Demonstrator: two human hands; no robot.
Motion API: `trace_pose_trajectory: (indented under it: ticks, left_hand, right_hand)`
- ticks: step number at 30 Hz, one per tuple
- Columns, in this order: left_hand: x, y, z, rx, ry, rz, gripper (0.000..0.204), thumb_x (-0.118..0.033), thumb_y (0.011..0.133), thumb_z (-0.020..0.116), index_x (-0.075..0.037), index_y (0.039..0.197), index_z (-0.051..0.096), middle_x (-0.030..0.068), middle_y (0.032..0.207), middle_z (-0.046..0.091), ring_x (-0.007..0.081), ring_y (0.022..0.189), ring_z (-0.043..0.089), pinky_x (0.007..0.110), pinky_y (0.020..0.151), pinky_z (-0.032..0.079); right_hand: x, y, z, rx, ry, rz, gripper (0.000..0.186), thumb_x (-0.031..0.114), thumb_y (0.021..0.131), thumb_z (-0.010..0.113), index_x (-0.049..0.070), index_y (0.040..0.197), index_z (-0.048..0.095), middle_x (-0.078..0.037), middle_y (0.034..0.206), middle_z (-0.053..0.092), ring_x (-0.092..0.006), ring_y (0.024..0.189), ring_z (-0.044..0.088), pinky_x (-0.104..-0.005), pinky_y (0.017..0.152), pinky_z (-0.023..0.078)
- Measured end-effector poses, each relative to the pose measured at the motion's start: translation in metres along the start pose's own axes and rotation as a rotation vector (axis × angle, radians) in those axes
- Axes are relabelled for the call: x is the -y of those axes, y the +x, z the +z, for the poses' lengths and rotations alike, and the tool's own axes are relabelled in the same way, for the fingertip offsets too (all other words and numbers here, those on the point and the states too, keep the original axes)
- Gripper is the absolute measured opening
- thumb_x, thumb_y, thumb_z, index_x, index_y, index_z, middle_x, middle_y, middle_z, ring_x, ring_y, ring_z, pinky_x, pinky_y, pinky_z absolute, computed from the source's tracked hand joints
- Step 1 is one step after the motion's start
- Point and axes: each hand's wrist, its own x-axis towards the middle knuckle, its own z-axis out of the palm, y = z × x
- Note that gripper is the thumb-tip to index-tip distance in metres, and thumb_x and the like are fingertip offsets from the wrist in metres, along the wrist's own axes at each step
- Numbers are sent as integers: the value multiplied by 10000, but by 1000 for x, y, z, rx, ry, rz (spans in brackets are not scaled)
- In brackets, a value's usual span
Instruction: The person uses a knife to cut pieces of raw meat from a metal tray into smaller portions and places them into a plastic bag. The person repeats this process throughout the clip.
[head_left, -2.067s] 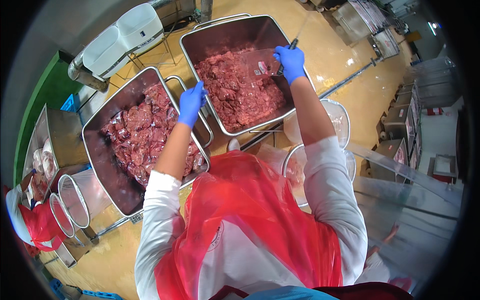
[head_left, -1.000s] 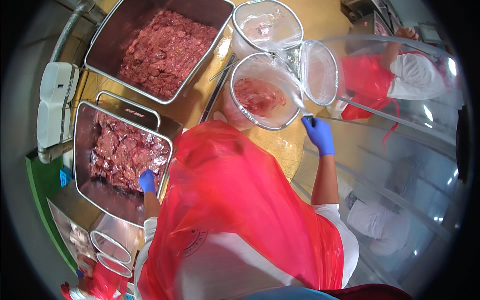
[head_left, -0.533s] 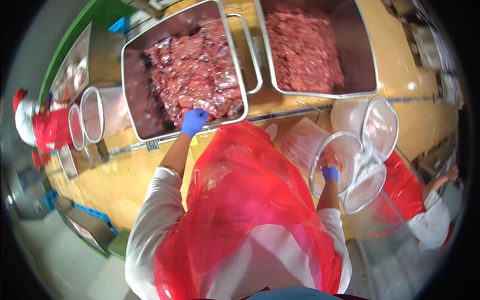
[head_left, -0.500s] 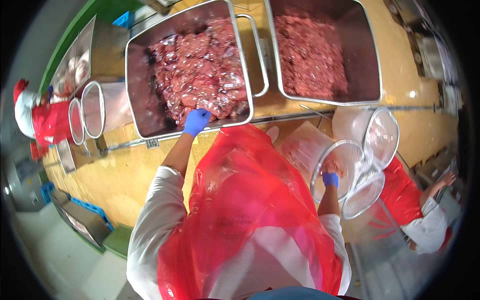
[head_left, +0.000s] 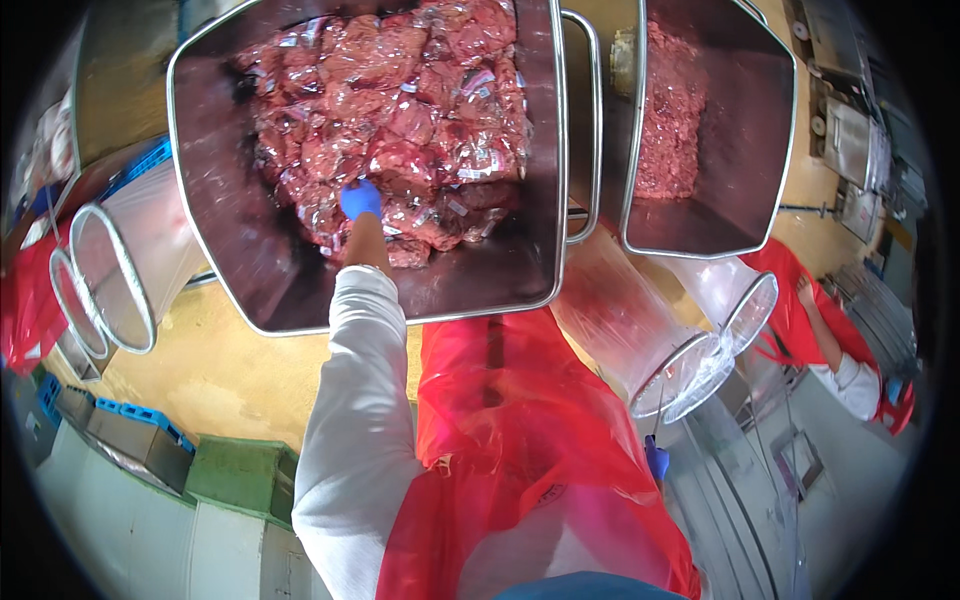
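Gloved hands and film-wrapped meat [head_left: 400,70] in a metal tub [head_left: 205,140].
The left hand [head_left: 360,199] rests on the meat's near half, fingers curled; whether they pinch it cannot be told. The right hand [head_left: 656,459], closed around a slim knife [head_left: 659,408], lies nearer the body, well apart rightward, near a clear bag [head_left: 625,310].

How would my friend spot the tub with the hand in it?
Find the red apron at the bottom middle, then look just above it. There sits a big metal tub with a shiny rim. Unlike the smaller-looking tub to its right, it has the blue-gloved left hand inside, at meat that looks plastic-wrapped.
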Motion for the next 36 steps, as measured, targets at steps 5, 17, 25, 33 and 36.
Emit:
trace_pose_trajectory:
  ticks: [5,17,25,33,36]
  left_hand:
    - [-42,-2,7,243,275,80,414,-380,889,651,-1,1047,709,179,1030,727,345,930,706,444,829,551]
    - [-28,2,7,284,-409,-65,160,-169,856,708,-30,931,731,115,867,718,202,751,658,354,669,529]
    - [-168,-145,-114,290,-745,227,70,-52,887,669,2,915,703,-12,746,639,58,694,543,260,630,472]
    - [-315,-308,-337,137,-654,529,118,-57,899,691,15,991,674,34,842,668,73,748,580,256,666,481]
    - [-346,-341,-389,82,-565,711,112,-42,891,690,7,990,673,54,824,661,102,742,600,262,675,483]
  right_hand:
    - [-13,-2,-4,-180,160,-22,440,422,868,719,12,731,637,-15,543,521,-114,400,466,-287,378,357]
    - [58,-11,-14,-213,267,-331,439,399,926,674,14,723,616,2,532,486,-82,440,425,-292,418,326]
    - [209,-4,-25,-88,320,-784,322,288,897,706,-13,835,609,-27,599,516,-98,563,459,-314,520,381]
    - [413,-133,25,948,652,-1445,438,135,859,758,-36,1229,598,-100,1080,688,-138,983,640,-308,875,515]
    - [457,-187,7,698,310,-1764,369,197,809,795,-28,1056,639,-76,910,690,-155,821,653,-316,751,522]
